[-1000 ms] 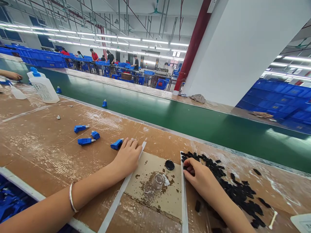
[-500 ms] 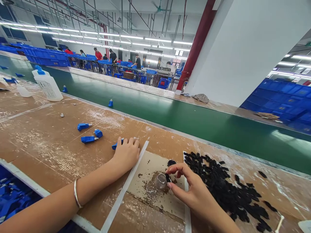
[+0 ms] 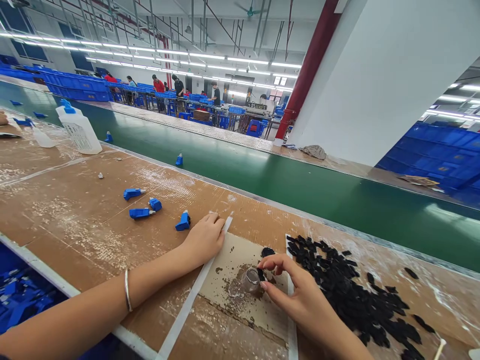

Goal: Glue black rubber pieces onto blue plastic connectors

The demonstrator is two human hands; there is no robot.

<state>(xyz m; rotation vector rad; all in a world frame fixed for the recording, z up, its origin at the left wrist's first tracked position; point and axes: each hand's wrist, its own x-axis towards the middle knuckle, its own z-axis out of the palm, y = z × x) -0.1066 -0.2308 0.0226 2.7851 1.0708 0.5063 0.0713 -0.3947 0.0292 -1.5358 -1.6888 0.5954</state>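
R hand [image 3: 300, 295] — at glass cup [image 3: 251, 280]

The single view comes from a camera worn on the person's head, looking forward and down across the workbench [image 3: 75, 240] from its near side. The left hand [image 3: 204, 241] and right hand [image 3: 300, 295] sit close to the lens at lower centre, with the forearms entering from the bottom edge. Beyond them, a green conveyor belt [image 3: 300, 195] crosses the frame on a slant, dropping toward the right. The wide view reaches a white pillar [image 3: 382, 75] at upper right, distant blue crates [image 3: 75, 85] at upper left, and the ceiling above.
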